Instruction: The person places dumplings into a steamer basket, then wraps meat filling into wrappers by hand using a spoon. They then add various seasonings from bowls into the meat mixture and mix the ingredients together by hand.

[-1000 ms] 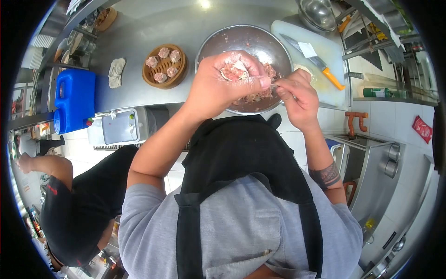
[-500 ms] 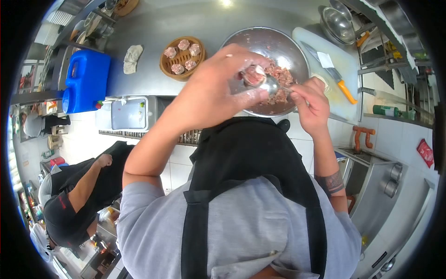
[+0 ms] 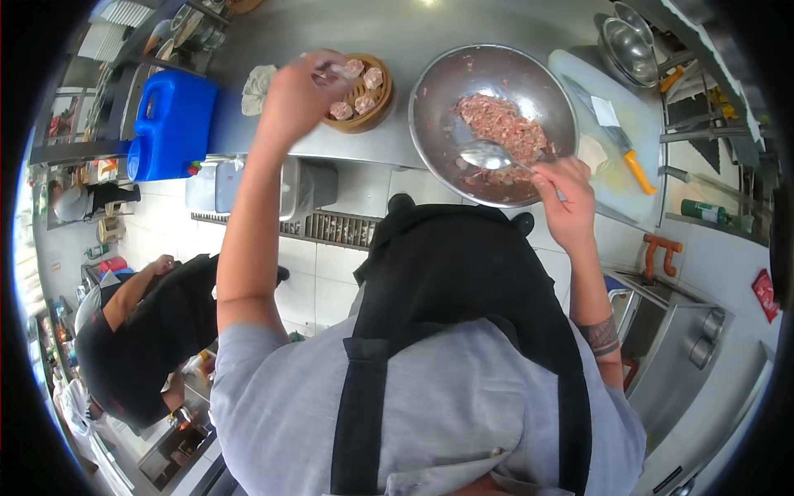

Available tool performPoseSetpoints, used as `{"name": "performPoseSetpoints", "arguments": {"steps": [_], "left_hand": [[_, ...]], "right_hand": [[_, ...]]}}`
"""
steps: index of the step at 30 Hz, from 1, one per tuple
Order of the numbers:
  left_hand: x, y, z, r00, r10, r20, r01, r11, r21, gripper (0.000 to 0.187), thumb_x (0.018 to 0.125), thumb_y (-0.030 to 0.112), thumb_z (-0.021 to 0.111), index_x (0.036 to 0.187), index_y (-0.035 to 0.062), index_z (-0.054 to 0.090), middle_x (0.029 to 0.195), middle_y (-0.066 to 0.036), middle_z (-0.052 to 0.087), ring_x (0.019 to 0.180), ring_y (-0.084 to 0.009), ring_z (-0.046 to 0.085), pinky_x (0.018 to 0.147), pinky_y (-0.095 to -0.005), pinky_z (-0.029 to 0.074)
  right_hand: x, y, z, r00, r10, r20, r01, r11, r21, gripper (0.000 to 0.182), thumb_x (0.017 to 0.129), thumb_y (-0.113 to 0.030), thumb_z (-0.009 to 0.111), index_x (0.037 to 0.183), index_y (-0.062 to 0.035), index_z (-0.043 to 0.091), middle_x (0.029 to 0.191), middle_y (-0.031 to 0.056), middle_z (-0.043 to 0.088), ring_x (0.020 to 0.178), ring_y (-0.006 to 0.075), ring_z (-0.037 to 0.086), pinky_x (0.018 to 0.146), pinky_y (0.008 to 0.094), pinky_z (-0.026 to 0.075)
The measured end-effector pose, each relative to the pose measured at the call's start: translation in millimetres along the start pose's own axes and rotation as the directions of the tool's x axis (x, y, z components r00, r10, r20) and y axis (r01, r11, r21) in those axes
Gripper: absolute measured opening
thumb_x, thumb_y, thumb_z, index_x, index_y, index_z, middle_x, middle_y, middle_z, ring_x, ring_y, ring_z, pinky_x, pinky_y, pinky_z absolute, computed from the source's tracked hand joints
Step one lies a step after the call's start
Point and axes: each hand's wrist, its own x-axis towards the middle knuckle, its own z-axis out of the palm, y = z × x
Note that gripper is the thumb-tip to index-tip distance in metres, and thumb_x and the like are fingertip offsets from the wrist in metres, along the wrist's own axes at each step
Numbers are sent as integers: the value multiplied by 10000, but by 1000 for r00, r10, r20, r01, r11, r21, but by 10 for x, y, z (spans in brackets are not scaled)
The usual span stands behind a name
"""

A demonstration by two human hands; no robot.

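Observation:
My left hand (image 3: 306, 93), fingers curled and partly blurred, is over the left side of a round bamboo steamer (image 3: 357, 127). It appears closed around a meat-filled dumpling, mostly hidden by the fingers. Several open-topped dumplings (image 3: 365, 104) sit in the steamer to its right. My right hand (image 3: 568, 198) grips the handle of a metal spoon (image 3: 486, 155). The spoon's bowl is over the left part of the minced meat filling (image 3: 506, 124), inside a large steel mixing bowl (image 3: 430, 107).
A white cutting board (image 3: 624, 161) with an orange-handled knife (image 3: 633, 165) lies right of the bowl. A crumpled cloth (image 3: 258, 89) and a blue jug (image 3: 172, 124) stand left. Steel bowls (image 3: 628, 51) are at the back right. Another person (image 3: 141, 331) works at lower left.
My left hand has moved left from above the mixing bowl to the steamer. The spoon has come away from the dumpling and now hangs over the filling. The view has shifted slightly.

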Motion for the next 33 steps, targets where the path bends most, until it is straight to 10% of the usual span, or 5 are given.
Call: {"name": "performPoseSetpoints", "arguments": {"steps": [8, 20, 30, 33], "left_hand": [[612, -1312, 747, 987, -150, 53, 139, 974, 178, 415, 790, 303, 806, 1103, 37, 744, 994, -179, 760, 935, -322, 739, 836, -417, 572], [660, -1204, 876, 916, -397, 62, 330, 831, 449, 547, 692, 286, 848, 1131, 8, 678, 1109, -191, 753, 1055, -352, 730, 878, -436, 593], [553, -992, 357, 909, -377, 175, 240, 819, 520, 504, 790, 298, 792, 1216, 49, 689, 1128, -195, 743, 1073, -373, 712, 907, -455, 579], [333, -1220, 540, 946, -10, 324, -101, 941, 323, 411, 822, 256, 758, 1201, 101, 725, 1130, -189, 739, 1071, -381, 700, 915, -474, 570]], "right_hand": [[-222, -58, -6, 988, 154, 4, -154, 988, 28, 92, 906, -53, 717, 987, -11, 725, 790, 63, 611, 808, 240, 571, 868, 355, 421], [-453, -46, -72, 952, 305, -1, -304, 950, 67, 118, 938, -54, 703, 1039, -2, 735, 785, 64, 606, 786, 218, 553, 804, 341, 436], [-480, -63, -144, 934, 358, -6, -353, 924, 144, 123, 979, -54, 680, 1064, 20, 729, 785, 46, 560, 773, 164, 502, 726, 292, 422], [-502, -42, -129, 930, 367, 12, -363, 915, 174, 128, 983, -50, 676, 1077, 19, 730, 806, 38, 569, 782, 151, 505, 732, 282, 423]]}}
